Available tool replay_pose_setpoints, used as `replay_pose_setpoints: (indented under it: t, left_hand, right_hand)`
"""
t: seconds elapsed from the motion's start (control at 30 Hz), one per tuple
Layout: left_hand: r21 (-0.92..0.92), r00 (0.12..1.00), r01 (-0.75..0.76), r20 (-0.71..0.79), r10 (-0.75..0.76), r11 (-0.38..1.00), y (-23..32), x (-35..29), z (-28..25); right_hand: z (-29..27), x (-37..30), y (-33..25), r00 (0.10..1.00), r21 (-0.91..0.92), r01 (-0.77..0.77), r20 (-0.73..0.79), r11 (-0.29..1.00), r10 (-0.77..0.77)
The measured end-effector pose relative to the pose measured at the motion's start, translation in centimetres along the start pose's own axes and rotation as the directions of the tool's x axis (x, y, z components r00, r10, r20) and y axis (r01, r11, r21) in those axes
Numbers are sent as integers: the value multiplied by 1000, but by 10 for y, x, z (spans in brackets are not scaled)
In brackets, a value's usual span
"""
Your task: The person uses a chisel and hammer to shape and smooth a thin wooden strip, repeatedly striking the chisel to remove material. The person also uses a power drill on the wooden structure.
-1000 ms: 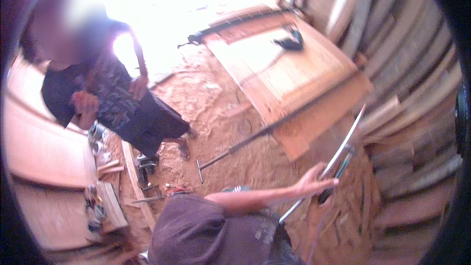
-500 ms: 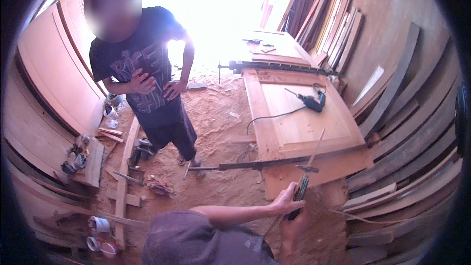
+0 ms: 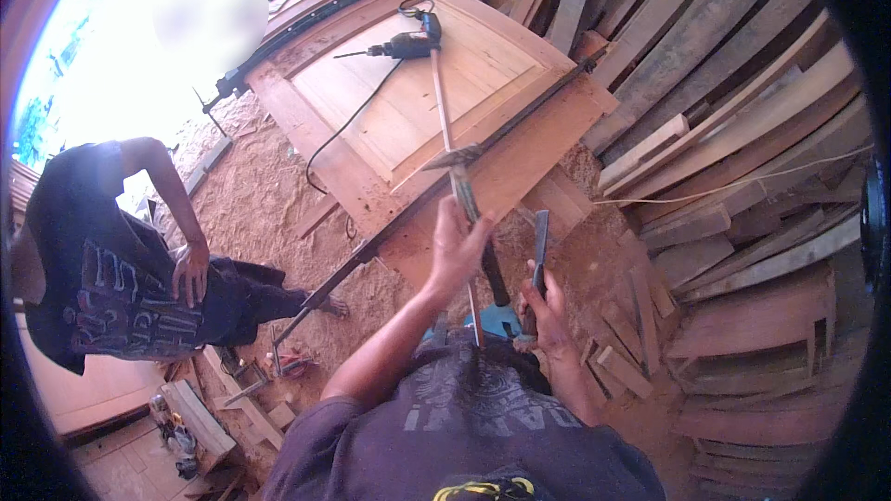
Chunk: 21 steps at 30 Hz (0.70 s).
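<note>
I see the left grip (image 3: pixel 453 248) closed around a hammer (image 3: pixel 466 187) and stick (image 3: pixel 441 97), the right grip (image 3: pixel 549 313) around a chisel (image 3: pixel 541 239); beyond, a drill (image 3: pixel 408 44) lies on a panel (image 3: pixel 483 83).

Harsh light pours in at upper left — burnt out to white, fringed blue along the rim — and pales the wooden panel (image 3: pixel 404 121). The hammer (image 3: pixel 451 159) reads fairly crisp; the planks (image 3: pixel 691 65) at right lie duller, bowed by the fisheye, the corners black.
</note>
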State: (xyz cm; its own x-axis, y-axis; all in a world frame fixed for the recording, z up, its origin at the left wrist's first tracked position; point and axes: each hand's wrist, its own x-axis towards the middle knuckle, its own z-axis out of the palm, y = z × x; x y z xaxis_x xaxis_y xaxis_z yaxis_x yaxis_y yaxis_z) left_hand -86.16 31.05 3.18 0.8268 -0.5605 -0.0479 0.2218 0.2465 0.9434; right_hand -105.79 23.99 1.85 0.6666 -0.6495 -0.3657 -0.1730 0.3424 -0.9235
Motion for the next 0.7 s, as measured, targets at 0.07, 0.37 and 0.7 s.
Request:
replay_pose_setpoints:
  t: [0.07,0.37,0.7]
  left_hand:
    - [123,998,62,-32,-59,990,-15,21,-9]
    - [520,980,123,-198,-22,845,-79,167,-37]
    - [540,919,347,-360,-163,767,-55,219,-23]
  right_hand:
    - [-11,10,10,994,-74,32,-101,997,-40]
    - [-94,54,9,965,-143,-78,-261,987,38]
    - [-226,106,19,939,-153,-137,-335,979,79]
